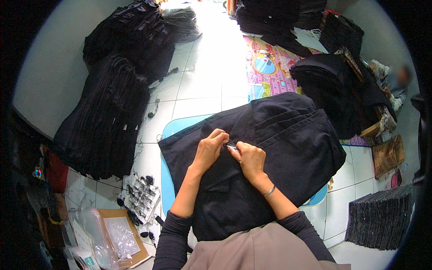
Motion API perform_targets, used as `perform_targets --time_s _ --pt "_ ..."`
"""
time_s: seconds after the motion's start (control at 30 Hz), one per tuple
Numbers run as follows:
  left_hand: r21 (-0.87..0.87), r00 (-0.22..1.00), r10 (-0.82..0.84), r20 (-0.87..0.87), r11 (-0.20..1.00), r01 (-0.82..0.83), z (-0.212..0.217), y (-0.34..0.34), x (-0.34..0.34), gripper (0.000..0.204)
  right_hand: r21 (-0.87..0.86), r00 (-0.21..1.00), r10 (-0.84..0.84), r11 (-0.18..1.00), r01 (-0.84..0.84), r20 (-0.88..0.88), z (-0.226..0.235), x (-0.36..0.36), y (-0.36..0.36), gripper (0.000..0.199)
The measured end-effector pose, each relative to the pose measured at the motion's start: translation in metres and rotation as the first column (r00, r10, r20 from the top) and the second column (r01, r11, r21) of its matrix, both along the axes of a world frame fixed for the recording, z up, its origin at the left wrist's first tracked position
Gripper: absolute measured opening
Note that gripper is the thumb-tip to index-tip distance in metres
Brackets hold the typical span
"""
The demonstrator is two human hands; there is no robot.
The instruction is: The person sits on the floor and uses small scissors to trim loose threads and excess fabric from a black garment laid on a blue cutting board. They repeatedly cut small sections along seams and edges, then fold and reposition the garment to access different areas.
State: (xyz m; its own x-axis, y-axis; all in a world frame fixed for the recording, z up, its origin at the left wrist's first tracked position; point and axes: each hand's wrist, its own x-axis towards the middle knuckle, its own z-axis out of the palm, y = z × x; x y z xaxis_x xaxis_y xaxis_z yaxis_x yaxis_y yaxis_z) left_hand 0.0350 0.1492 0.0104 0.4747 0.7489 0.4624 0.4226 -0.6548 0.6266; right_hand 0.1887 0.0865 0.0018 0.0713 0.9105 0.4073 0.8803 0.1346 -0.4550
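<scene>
A large black cloth garment with stitched seams lies spread over my lap and a light blue board. My left hand is closed in a pinch on a bit of its fabric, near the middle. Just beside it, my right hand is closed around a small silver tool, whose tip points toward the left fingers. Most of that tool is hidden in the palm, so its kind is unclear. The hands are close together, resting low over the cloth.
Tall piles of black garments stand at left, with more black cloth at right. A stack of folded dark pieces sits at lower right. Thread scraps and plastic bags lie at lower left. Another person is at far right.
</scene>
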Motion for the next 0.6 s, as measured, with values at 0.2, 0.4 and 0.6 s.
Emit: perform_targets --time_s 0.2,0.4,0.6 --pt "0.002 0.999 0.009 0.037 1.0 -0.009 0.002 0.0 0.001 0.014 -0.006 0.997 0.027 1.0 -0.028 -0.075 0.001 0.004 0.001 0.038" --pt "-0.021 0.999 0.014 0.043 1.0 -0.013 0.0 0.0 0.0 0.009 -0.041 0.993 0.069 0.996 -0.073 -0.093 0.006 0.007 0.003 0.037" --pt "-0.086 0.996 0.088 0.004 0.992 -0.087 -0.009 0.012 0.002 0.01 -0.049 0.971 -0.085 0.996 0.075 -0.224 0.011 0.008 -0.013 0.029"
